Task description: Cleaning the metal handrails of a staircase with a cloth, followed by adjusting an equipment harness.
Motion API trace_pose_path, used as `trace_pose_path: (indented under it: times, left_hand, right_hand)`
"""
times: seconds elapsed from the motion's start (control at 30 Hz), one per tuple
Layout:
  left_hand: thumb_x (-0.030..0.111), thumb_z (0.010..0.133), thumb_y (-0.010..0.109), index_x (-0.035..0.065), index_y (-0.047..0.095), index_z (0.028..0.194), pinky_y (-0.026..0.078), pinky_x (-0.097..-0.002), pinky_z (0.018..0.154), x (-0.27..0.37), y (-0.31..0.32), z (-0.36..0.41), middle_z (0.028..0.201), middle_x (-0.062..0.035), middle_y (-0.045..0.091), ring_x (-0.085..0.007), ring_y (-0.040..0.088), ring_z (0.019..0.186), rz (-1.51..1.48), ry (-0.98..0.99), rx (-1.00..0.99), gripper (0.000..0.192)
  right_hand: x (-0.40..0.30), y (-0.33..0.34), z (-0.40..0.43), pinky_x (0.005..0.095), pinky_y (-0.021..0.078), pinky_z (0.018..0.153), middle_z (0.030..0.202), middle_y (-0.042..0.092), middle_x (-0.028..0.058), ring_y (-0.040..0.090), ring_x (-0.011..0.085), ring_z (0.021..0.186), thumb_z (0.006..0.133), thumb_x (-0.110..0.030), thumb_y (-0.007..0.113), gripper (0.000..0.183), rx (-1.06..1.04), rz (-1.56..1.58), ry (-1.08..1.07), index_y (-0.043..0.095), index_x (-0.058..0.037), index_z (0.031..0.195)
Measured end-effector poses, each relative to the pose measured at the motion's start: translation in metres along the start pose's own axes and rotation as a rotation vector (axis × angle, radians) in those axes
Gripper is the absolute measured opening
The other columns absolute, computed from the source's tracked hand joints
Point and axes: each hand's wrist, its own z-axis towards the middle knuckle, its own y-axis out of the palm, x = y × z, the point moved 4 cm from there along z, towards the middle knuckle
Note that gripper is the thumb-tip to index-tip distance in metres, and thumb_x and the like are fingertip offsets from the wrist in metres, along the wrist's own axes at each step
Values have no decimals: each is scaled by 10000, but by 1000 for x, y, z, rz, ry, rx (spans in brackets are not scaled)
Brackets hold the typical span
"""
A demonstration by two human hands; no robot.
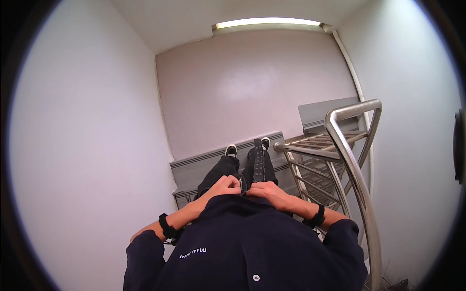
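Note:
Both hands are at my waist, below the hem of a dark button shirt. My left hand has its fingers curled at the buckle end of a black belt. My right hand grips the front waistband of my black trousers; its fingertips are partly hidden. From beside the right hand, the loose end of the belt, studded with metal eyelets, hangs down over the trouser leg. A black band circles my left wrist, and another black band is on the right.
My shoes stand on a grey stair tread at the edge of a pinkish landing. A stainless steel handrail with bars rises close on my right. White walls enclose the stairwell; a white pipe runs along the right one.

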Motion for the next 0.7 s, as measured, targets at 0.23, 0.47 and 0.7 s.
trace_pose_path:
  times: [0.23,0.47,0.7]
  left_hand:
    - [89,740,618,74,570,868,421,-307,745,-32,0,-1,914,-92,480,-244,484,857,-61,-33,90,137]
    - [151,850,606,43,568,815,374,-286,770,-72,17,13,958,-71,404,-181,394,892,-505,-141,-241,120]
    - [196,848,601,42,606,806,398,-294,781,-61,20,-2,900,-76,466,-198,452,895,-572,-308,-159,160]
  right_hand:
    - [1,1,17,373,447,721,856,520,130,546,308,819,781,-136,525,228,30,-91,-58,550,3,961]
    - [-1,21,16,316,421,749,846,490,70,513,210,819,798,-111,490,199,0,-426,-301,536,-31,975]
    - [-13,30,26,315,426,741,828,478,68,502,209,792,776,-123,506,162,-64,-499,-395,530,-29,906]
